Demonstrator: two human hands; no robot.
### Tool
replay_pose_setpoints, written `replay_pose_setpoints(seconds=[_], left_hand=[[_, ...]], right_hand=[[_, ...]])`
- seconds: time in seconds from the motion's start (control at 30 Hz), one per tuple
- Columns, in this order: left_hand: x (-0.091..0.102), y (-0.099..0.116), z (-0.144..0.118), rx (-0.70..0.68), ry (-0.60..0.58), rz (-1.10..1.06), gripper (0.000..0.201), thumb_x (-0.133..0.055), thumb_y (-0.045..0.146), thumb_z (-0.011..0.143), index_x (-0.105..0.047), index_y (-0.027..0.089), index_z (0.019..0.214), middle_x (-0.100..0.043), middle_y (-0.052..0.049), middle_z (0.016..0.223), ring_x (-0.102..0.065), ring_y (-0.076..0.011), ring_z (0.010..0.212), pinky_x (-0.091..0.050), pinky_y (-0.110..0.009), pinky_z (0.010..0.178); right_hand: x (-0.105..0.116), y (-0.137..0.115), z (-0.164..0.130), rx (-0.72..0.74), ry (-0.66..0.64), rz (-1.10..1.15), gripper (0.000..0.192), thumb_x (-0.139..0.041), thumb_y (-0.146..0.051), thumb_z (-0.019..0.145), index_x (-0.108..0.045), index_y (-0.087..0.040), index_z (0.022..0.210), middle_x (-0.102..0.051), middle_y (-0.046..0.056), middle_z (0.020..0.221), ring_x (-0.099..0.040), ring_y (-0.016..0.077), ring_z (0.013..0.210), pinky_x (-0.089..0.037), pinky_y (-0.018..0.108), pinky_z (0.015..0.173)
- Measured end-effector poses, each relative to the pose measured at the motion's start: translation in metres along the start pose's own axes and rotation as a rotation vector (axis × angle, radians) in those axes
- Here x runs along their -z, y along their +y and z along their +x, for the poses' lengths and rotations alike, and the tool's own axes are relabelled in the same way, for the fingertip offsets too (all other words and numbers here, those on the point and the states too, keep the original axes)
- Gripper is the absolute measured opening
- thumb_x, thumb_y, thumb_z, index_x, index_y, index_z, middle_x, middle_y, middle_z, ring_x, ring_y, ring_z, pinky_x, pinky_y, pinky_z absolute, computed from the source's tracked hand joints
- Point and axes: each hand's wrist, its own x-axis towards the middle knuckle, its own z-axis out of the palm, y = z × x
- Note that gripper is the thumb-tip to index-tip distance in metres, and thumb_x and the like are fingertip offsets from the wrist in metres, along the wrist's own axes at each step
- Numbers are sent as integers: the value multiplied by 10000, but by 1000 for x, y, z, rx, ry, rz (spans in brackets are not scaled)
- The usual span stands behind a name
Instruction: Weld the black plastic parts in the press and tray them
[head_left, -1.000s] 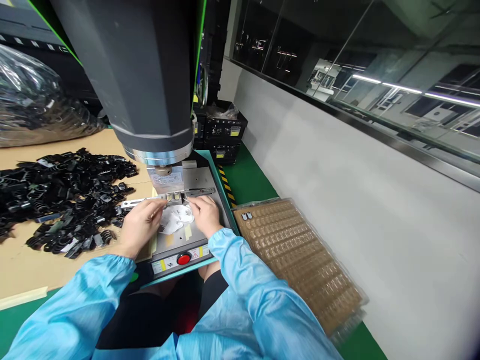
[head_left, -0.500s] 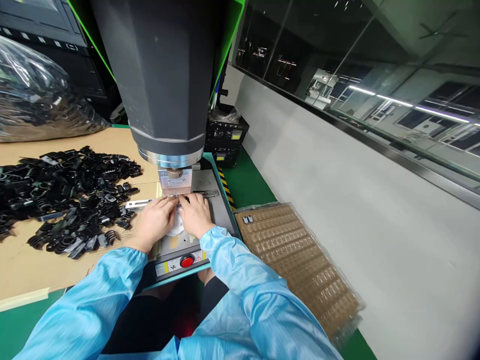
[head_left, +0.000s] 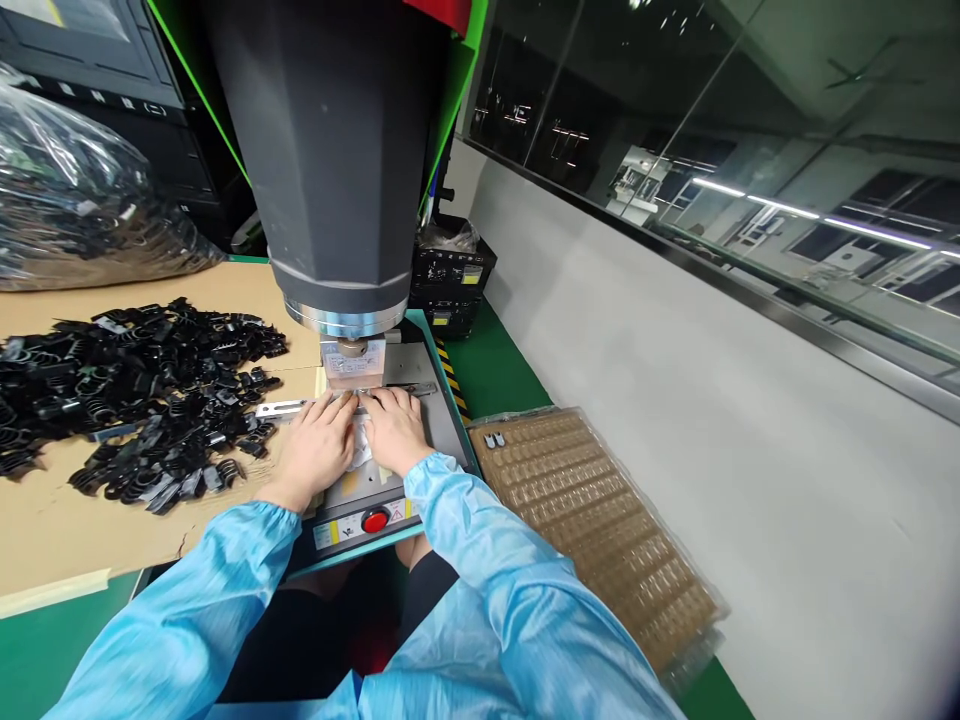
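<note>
Hands lie side by side on the metal base plate (head_left: 439,425) of a press machine (head_left: 337,150), directly under its head. The left hand (head_left: 315,450) and the right hand (head_left: 397,432) are both palm down, with the fingers stretched forward and close together, and the fingertips press on something small at the fixture just below the metal horn (head_left: 352,362). The small part itself is hidden by the fingers, so I cannot tell if either hand really pinches it or only holds it flat. A piece of white material (head_left: 361,450) shows between the two hands. A thin metal bar (head_left: 279,408) runs to the left from the fixture, touching the left fingertips.

To my judgement, the step in hand is seating a small piece in the fixture under the horn. The next move asks for exact placing, and for both hands to be away from the horn.

In front of the wrists, on the edge of the machine base, is a red button (head_left: 374,520). Left of the machine, a large pile of black plastic clips (head_left: 135,385) lies on a cardboard sheet (head_left: 67,540), and a clear bag with more parts (head_left: 82,220) is behind it. Right of the machine stands a brown blister tray (head_left: 600,540) with many small pockets; two small pieces (head_left: 493,440) sit in its near corner. Both arms wear light blue sleeves (head_left: 480,560).
</note>
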Motion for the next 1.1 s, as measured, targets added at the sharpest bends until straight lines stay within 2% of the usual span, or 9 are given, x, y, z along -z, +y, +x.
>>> replay_pose_setpoints(seconds=[0.2,0.3,0.4,0.53,0.63,0.77,0.93,1.03,1.1], left_hand=[[7,6,10,70,-19,16,562,-453,330,1036,-617,115,1528,-592,-198,1599,-407,-437,1591,-370,-661,1275],[7,7,-4,82,24,-16,574,-437,384,1063,-602,107,1537,-557,-212,1625,-422,-414,1585,-367,-610,1302],[0,8,-33,102,70,-53,703,-418,514,1089,-513,35,1595,-473,-258,1684,-416,-408,1593,-352,-556,1330],[-16,19,-66,114,8,-42,832,-384,581,1090,-428,-50,1631,-378,-321,1723,-361,-463,1620,-318,-623,1333],[-28,30,-67,109,-29,-23,799,-335,532,1098,-425,-43,1645,-359,-313,1735,-327,-487,1632,-276,-687,1329],[-32,45,-57,120,-29,-8,746,-315,434,1084,-423,-44,1646,-347,-313,1737,-322,-477,1638,-265,-703,1324],[-4,48,-60,126,-14,-30,744,-400,490,1089,-425,5,1652,-352,-298,1745,-354,-472,1624,-292,-676,1314],[29,28,-76,162,66,-28,691,-458,481,1084,-430,88,1651,-435,-266,1708,-411,-431,1591,-345,-632,1290],[52,7,-91,221,137,-3,636,-499,443,1070,-461,129,1621,-507,-241,1646,-460,-407,1545,-387,-586,1262]], right_hand=[[-1,3,3,-19,2,34,423,-590,-285,1069,-614,-276,1492,-593,77,1558,-444,294,1423,-408,479,1170],[-1,9,-12,-95,22,97,466,-608,-320,1063,-592,-256,1525,-536,89,1632,-439,285,1467,-396,460,1216],[-3,11,-37,-193,1,138,648,-605,-369,1064,-453,-146,1653,-460,159,1704,-385,298,1559,-317,465,1306],[-8,6,-58,-231,-136,98,873,-581,-445,1070,-215,-49,1756,-306,220,1796,-228,368,1680,-157,553,1379],[-12,2,-53,-234,-207,83,895,-517,-478,1093,-130,-46,1775,-201,218,1834,-152,381,1714,-96,588,1387],[-17,1,-37,-249,-263,81,879,-473,-496,1105,-106,-77,1785,-173,217,1839,-142,375,1722,-125,632,1369],[-14,-2,-36,-280,-139,62,835,-526,-467,1094,-213,-79,1765,-285,237,1801,-205,380,1698,-221,623,1332],[-10,-11,-41,-238,41,67,721,-587,-413,1077,-388,-117,1703,-416,213,1731,-287,361,1644,-265,562,1314],[-8,-25,-39,-131,80,122,589,-629,-371,1064,-531,-178,1612,-524,168,1646,-399,333,1547,-323,513,1273]])
